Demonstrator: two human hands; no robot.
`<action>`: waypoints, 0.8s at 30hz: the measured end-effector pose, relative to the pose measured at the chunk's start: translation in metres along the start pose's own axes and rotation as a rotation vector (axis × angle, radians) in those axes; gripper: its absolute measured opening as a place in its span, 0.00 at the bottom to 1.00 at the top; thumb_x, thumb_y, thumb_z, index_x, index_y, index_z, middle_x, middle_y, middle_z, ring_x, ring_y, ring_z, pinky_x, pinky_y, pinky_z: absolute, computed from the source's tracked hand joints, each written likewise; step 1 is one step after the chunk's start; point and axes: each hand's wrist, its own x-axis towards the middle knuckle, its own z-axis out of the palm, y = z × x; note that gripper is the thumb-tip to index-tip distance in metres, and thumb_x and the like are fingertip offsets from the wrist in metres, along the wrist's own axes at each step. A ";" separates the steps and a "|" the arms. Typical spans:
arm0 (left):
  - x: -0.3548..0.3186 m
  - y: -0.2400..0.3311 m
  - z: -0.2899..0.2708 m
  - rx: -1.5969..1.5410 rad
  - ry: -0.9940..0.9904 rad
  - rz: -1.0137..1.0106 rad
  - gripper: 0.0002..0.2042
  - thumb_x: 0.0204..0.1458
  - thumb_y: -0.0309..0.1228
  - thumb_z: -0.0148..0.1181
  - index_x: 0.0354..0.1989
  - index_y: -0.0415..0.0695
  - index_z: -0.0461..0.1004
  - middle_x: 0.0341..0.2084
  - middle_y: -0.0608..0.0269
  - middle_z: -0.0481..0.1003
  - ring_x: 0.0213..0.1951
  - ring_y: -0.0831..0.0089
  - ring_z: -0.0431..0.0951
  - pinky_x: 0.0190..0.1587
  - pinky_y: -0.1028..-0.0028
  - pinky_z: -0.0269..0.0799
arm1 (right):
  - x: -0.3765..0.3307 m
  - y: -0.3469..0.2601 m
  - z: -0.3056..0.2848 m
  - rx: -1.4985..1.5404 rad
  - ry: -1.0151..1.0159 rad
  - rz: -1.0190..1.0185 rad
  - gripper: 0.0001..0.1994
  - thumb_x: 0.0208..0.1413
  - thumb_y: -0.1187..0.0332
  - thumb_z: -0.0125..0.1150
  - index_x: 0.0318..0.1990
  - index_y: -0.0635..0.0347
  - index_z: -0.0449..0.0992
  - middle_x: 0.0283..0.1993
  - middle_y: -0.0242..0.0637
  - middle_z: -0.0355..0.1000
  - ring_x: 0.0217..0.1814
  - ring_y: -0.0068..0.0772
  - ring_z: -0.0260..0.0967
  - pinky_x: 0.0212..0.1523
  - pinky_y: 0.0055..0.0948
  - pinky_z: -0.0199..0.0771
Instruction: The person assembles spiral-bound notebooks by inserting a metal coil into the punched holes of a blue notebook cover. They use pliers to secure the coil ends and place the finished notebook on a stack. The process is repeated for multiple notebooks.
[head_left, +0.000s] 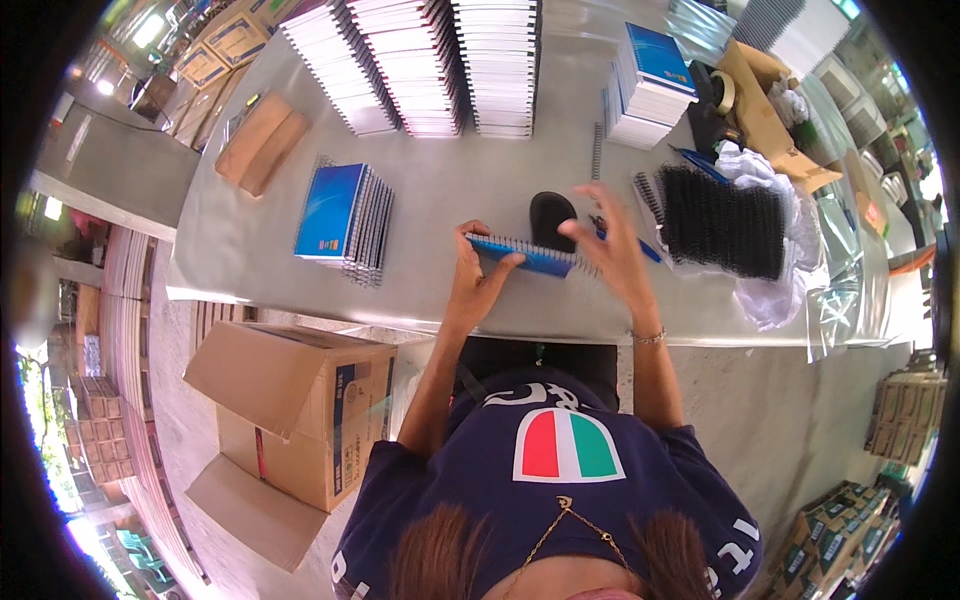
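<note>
My left hand (476,278) grips a blue notebook (525,258), thumb on the cover and fingers behind it. The notebook stands tilted with its spiral-bound edge up, and a bit of wire coil (588,267) juts from its right end. Beside that end my right hand (618,250) is raised with its fingers apart; nothing shows in it. Just behind the notebook lies a rounded black object (552,218), its kind unclear. Close to my right hand, a blue pen-like tool (648,250) is partly covered by the fingers.
A stack of blue spiral notebooks (330,212) stands left, near a brown cardboard piece (262,145). Tall notebook stacks (497,70) rise at the back. Rightward are black coils (722,222) on white wrapping, a blue-covered stack (655,85) and an open carton (765,100). A cardboard box (290,410) sits below the table's left front edge.
</note>
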 end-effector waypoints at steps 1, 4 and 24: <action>-0.004 0.002 0.004 -0.037 0.076 -0.038 0.26 0.56 0.32 0.66 0.54 0.42 0.55 0.44 0.62 0.60 0.47 0.72 0.62 0.53 0.74 0.60 | -0.004 0.005 -0.005 -0.177 0.023 0.031 0.31 0.49 0.47 0.70 0.56 0.56 0.71 0.55 0.45 0.67 0.61 0.51 0.61 0.63 0.44 0.57; -0.010 0.014 0.007 -0.008 0.194 0.063 0.18 0.63 0.32 0.56 0.55 0.41 0.57 0.45 0.62 0.60 0.47 0.74 0.61 0.51 0.76 0.60 | -0.029 0.021 -0.022 -0.595 0.032 0.106 0.30 0.52 0.52 0.69 0.59 0.54 0.69 0.59 0.46 0.64 0.64 0.52 0.57 0.65 0.49 0.54; -0.019 0.039 -0.025 -0.011 0.086 -0.093 0.12 0.55 0.15 0.53 0.46 0.35 0.75 0.40 0.58 0.80 0.44 0.71 0.82 0.49 0.73 0.76 | -0.072 -0.069 0.051 -0.210 -0.125 -0.266 0.28 0.46 0.65 0.70 0.58 0.53 0.72 0.51 0.43 0.67 0.48 0.46 0.69 0.48 0.41 0.72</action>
